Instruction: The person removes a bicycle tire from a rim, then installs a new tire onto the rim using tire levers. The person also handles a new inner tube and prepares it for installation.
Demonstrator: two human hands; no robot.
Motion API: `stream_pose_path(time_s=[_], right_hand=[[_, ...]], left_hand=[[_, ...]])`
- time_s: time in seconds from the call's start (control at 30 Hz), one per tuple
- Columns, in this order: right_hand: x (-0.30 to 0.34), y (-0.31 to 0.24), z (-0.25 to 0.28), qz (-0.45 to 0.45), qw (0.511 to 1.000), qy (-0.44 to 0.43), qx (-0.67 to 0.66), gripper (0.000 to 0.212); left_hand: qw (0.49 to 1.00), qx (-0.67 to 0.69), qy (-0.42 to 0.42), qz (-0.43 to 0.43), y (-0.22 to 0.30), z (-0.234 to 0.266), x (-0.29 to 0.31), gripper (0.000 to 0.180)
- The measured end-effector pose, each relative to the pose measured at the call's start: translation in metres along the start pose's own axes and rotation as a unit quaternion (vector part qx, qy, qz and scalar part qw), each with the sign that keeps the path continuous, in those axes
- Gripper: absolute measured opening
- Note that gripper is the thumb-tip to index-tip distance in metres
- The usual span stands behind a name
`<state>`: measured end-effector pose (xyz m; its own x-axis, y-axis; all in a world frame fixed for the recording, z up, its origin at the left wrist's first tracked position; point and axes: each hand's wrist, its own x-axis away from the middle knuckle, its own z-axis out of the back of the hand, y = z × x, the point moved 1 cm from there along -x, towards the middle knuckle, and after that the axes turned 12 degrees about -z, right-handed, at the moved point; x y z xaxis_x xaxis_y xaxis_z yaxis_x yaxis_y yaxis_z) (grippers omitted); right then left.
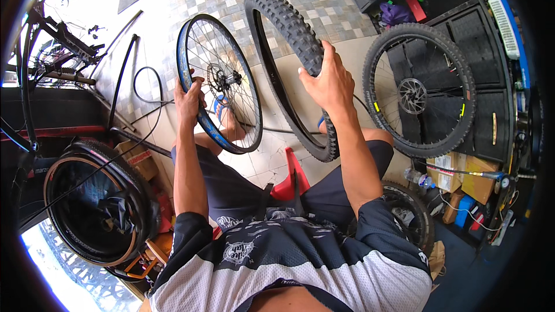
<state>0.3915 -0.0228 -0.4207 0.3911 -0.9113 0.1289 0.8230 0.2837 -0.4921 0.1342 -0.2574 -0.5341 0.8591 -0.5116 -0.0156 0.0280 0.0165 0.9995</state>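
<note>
My left hand [189, 99] is closed round the rim of a bare bicycle wheel [250, 122], held upright in front of me. The wheel has a black rim with a blue inner band, thin spokes and a disc rotor at its hub. To its right stands a loose knobbly black tire [287, 21], off any rim and tilted. My right hand [332, 82] grips the tire's right side, with the thumb on the near side of the tread. Wheel and tire are held apart, with a narrow gap between them.
A complete wheel with tire [378, 122] leans on black cabinets at the right. Several tires [141, 196] are stacked at the lower left, below a bike frame [63, 40]. A black hose [159, 89] trails over the tiled floor. Boxes and a plastic bottle [419, 179] lie at the right.
</note>
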Motion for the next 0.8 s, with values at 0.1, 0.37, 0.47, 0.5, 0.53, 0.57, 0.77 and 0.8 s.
stream_pose_path(time_s=[0.1, 0.37, 0.47, 0.5, 0.53, 0.57, 0.77, 0.8], right_hand=[[-0.005, 0.01, -0.008, 0.023, 0.999, 0.025, -0.015, 0.082], [-0.008, 0.019, -0.017, 0.038, 0.998, 0.039, -0.031, 0.082], [-0.007, 0.022, -0.018, 0.038, 0.998, 0.042, -0.036, 0.081], [-0.008, 0.023, -0.017, 0.039, 0.998, 0.041, -0.04, 0.081], [-0.008, 0.024, -0.016, 0.035, 0.998, 0.04, -0.043, 0.081], [-0.009, 0.025, -0.015, 0.04, 0.997, 0.043, -0.044, 0.081], [0.007, 0.029, -0.013, 0.036, 0.998, 0.029, -0.037, 0.081], [0.009, 0.029, -0.013, 0.036, 0.998, 0.028, -0.039, 0.081]], left_hand=[[1.0, 0.003, -0.002, 0.005, 0.002, 0.004, 0.002, 0.041], [1.0, 0.01, -0.018, 0.013, 0.003, 0.004, -0.001, 0.043], [1.0, 0.002, -0.026, -0.001, 0.004, 0.001, -0.002, 0.044], [1.0, -0.005, -0.029, -0.001, 0.005, 0.0, -0.003, 0.044], [0.999, -0.007, -0.032, -0.005, 0.005, -0.002, -0.003, 0.044], [0.999, -0.013, -0.034, -0.004, 0.006, -0.003, -0.005, 0.044], [0.999, -0.018, -0.048, 0.001, 0.01, -0.006, 0.006, 0.045], [0.999, -0.023, -0.042, 0.011, 0.01, -0.006, 0.009, 0.045]])
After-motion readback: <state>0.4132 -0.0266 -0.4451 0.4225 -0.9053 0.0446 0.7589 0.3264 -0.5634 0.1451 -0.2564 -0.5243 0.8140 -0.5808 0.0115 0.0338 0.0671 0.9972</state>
